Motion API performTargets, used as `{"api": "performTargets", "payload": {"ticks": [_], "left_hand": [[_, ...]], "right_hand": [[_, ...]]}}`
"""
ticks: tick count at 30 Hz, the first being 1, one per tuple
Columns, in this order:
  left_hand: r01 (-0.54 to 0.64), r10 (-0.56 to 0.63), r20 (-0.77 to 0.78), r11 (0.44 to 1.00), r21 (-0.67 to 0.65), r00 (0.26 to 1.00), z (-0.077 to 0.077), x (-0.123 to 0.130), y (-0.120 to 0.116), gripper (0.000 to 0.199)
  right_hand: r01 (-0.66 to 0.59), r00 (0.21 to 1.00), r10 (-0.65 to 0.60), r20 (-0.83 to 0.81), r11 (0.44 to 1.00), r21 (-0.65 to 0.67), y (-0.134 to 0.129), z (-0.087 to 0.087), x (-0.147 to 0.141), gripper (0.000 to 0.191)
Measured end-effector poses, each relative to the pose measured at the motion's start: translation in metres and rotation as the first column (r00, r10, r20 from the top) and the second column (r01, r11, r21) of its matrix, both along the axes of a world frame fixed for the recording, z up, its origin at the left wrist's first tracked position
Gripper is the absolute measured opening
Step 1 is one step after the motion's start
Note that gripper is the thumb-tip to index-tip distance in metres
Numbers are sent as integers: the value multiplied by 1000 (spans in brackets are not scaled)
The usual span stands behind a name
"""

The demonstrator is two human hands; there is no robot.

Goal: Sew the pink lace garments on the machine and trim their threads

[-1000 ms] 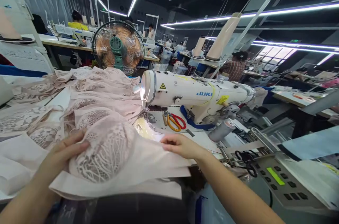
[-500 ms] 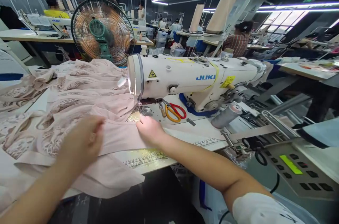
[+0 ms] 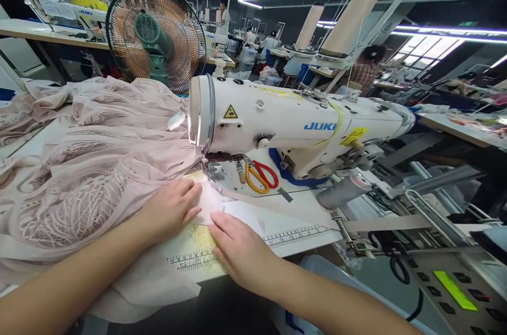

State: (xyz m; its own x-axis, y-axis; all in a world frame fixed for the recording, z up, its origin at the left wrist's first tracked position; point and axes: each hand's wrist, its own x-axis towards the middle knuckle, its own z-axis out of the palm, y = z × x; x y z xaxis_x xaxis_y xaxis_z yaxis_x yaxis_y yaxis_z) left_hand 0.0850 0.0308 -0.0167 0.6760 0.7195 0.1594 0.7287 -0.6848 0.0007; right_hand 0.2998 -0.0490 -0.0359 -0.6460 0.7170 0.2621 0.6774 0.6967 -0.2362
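A white sewing machine (image 3: 277, 118) stands over pale pink fabric (image 3: 209, 197) that lies below its needle. My left hand (image 3: 172, 208) rests on this fabric just left of the needle area, its fingers closed together on the cloth. My right hand (image 3: 237, 248) presses the fabric's near edge, fingers bent and together, beside the printed ruler (image 3: 297, 235). A narrow pink strip (image 3: 277, 208) runs from the presser foot to the right. Lacy pink garments (image 3: 91, 166) are heaped left of the machine.
Scissors (image 3: 259, 176) with red and orange handles lie under the machine arm. A grey thread spool (image 3: 344, 191) is to their right. Behind the garments stands a large fan (image 3: 156, 34). A control panel (image 3: 447, 282) sits at the lower right. Several people are in the background.
My left hand has moved right and forward onto the fabric near the needle. My right hand has come nearer to me. The pink strip now runs up to the presser foot.
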Motion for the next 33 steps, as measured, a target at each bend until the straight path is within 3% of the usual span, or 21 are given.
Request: {"api": "performTargets", "payload": {"ticks": [4,10,14,24,30,33], "left_hand": [[-97,98,-79,995,9,992,9,17,3,37],[-121,125,-35,988,97,992,0,25,14,42],[-143,146,-44,987,69,988,-3,24,22,44],[-69,69,-13,996,56,998,-7,17,29,40],[3,-1,-78,999,36,997,7,15,43,31],[111,-101,-98,988,110,990,12,15,35,24]], "right_hand": [[-7,1000,7,3,1000,-6,-3,-1,-6,42],[21,999,-19,50,999,-44,5,-2,-7,48],[40,997,-36,61,998,-56,12,-1,-7,49],[49,997,-48,56,999,-15,14,1,-9,48],[52,997,-51,51,998,-18,28,3,-19,53],[63,997,-61,44,997,-44,38,7,-30,58]]}}
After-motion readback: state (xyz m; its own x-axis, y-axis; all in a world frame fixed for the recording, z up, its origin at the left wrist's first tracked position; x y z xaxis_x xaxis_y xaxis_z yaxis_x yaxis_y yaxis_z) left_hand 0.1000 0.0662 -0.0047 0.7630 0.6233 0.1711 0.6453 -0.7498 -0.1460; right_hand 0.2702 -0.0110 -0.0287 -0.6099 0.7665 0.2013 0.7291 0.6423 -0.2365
